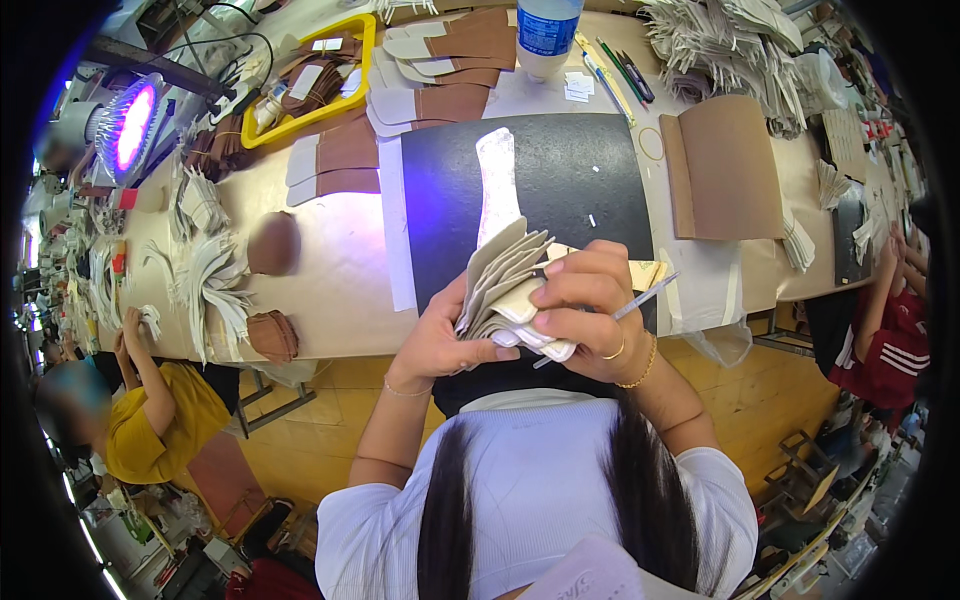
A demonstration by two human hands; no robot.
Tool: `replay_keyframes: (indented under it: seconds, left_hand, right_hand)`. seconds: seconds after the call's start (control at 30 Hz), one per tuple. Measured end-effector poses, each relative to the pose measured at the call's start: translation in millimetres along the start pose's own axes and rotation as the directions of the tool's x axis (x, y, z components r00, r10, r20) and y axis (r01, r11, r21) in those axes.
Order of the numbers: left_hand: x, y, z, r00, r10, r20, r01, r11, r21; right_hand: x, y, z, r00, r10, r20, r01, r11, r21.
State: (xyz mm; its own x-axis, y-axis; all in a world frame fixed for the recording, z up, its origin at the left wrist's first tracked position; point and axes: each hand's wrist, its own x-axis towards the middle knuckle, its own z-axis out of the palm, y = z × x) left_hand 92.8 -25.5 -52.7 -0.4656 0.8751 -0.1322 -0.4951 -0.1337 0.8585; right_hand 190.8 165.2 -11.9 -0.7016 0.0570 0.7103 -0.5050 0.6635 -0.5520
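Between my hands is a fanned bundle of off-white cut fabric pieces (pixel 505 262), held just above the table's near edge. My left hand (pixel 440 335) grips the bundle from its left side, thumb across the lower ends. My right hand (pixel 598 305) has its fingers curled over the bundle's right side, with a slim pen (pixel 648 295) sticking out between them. Beyond the bundle, a pale curved template (pixel 496 180) lies on the black mat (pixel 570 150). A yellowish strip (pixel 645 274) lies behind my right hand, which partly hides it.
Brown and white cut pieces (pixel 345 155) lie left of the mat, by a yellow tray (pixel 362 45). A water bottle (pixel 548 40) and pens (pixel 632 75) are at the back. A brown folder (pixel 730 165) lies right. A lit lamp (pixel 130 125) stands left. Co-workers sit at both sides.
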Motion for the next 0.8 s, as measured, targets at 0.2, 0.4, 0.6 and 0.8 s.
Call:
replay_keyframes:
  seconds: [0.2,0.4,0.6,0.8]
  left_hand:
    - [0.0,2.4,2.3,1.000,-0.020,-0.023,0.018,0.999,-0.048]
    - [-2.0,2.2,-2.9,0.997,-0.069,-0.022,0.069,0.998,-0.003]
    - [-3.6,3.3,-2.8,0.998,-0.060,0.007,0.060,0.998,0.006]
    - [-1.8,11.0,-6.0,0.996,-0.001,0.095,-0.015,0.986,0.169]
  right_hand:
    - [3.2,-4.3,-1.3,0.999,-0.034,0.008,0.034,0.999,0.025]
    - [-3.0,-2.1,-0.6,0.998,-0.056,0.007,0.055,0.992,0.116]
    - [-5.1,-6.1,-6.5,0.992,-0.107,0.071,0.105,0.994,0.027]
    - [-12.1,-10.5,-8.7,0.990,-0.120,0.077,0.121,0.993,-0.008]
